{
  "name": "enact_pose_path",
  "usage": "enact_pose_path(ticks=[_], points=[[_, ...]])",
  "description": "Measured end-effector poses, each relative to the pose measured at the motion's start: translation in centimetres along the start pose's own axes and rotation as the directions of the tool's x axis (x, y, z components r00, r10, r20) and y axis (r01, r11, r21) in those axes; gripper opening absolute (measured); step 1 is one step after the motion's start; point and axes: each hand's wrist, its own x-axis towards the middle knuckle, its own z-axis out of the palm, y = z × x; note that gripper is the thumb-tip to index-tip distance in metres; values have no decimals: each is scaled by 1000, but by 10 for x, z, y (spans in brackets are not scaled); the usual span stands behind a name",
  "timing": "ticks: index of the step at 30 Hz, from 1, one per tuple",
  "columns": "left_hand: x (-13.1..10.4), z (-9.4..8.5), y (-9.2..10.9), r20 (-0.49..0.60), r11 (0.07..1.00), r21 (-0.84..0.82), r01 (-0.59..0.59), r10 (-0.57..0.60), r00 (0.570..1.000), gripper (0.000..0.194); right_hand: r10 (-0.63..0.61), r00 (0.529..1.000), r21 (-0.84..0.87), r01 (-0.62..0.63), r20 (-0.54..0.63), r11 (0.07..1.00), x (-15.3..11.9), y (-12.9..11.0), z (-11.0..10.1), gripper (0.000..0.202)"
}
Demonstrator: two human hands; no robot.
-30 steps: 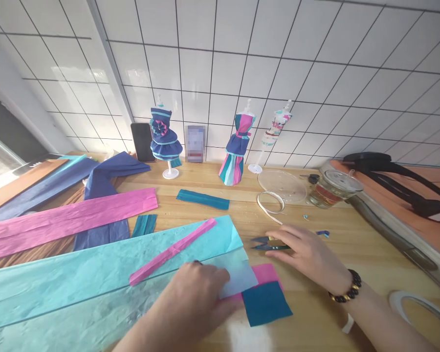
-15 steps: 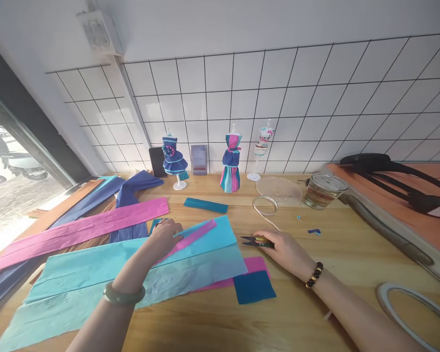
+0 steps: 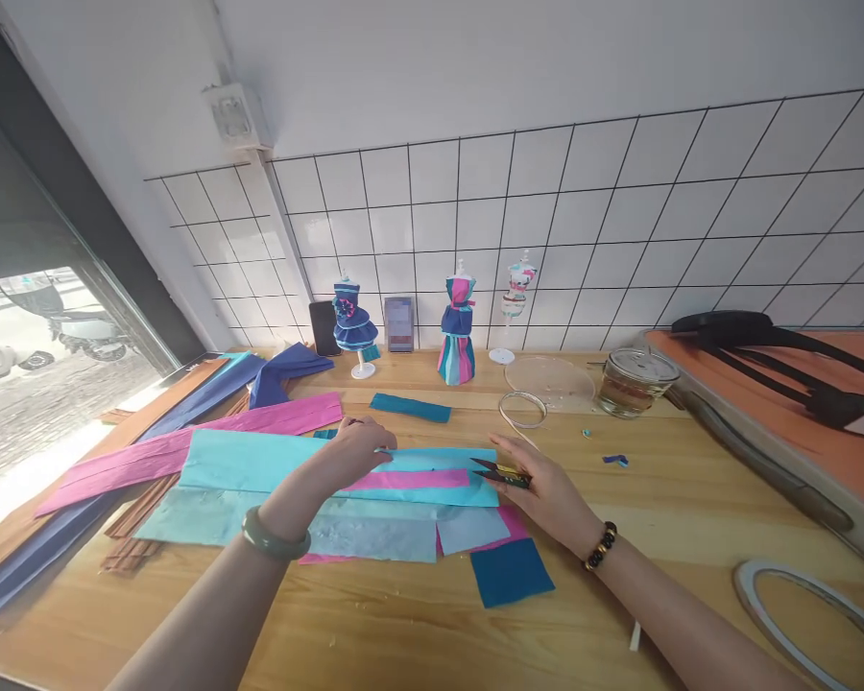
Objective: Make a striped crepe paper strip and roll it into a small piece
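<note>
In my right hand [image 3: 543, 480] are small thread snips [image 3: 502, 473] with dark blades and a yellowish part, pointing left at the end of a pink strip [image 3: 421, 479]. This strip lies along a wide light blue fabric piece [image 3: 252, 461], which looks thin and wrinkled. Fingers bent, my left hand [image 3: 360, 443] grips the light blue piece near its upper edge; the fingertips are partly hidden. A paler blue layer [image 3: 389, 539] shows below, with a cut or gap near its right end. By the right hand lie a dark teal square [image 3: 513, 572] and some pink fabric [image 3: 515, 523].
Three small dress forms, blue [image 3: 355, 326], multicoloured [image 3: 459, 331] and white-patterned [image 3: 516, 293], stand by the tiled wall. Around the work are a teal strip [image 3: 410, 407], coiled ribbon [image 3: 523, 411], a lidded glass jar [image 3: 637, 384], a tape ring [image 3: 753, 585] and longer pink strips [image 3: 130, 463].
The light blue piece has turned level and shifted upward and right with my left hand. The snips now overlap its right end. The view has tilted slightly.
</note>
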Motion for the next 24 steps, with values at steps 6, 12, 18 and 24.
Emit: enact_pose_path(ticks=[6, 12, 18, 24], points=[[-3, 7, -9, -57, 998, 13, 57, -56, 997, 28, 51, 998, 30, -52, 34, 998, -1, 4, 2, 20], [-21, 26, -46, -122, 981, 83, 177, -166, 978, 31, 133, 991, 55, -133, -7, 990, 0, -1, 7, 25], [-10, 9, -65, -245, 980, 137, 146, -109, 963, 31, 200, 979, 113, -202, 27, 973, 1, -15, 11, 27], [5, -11, -46, -424, 970, 176, 169, -80, 902, 43, 255, 965, 109, -260, 56, 960, -1, -25, 16, 26]])
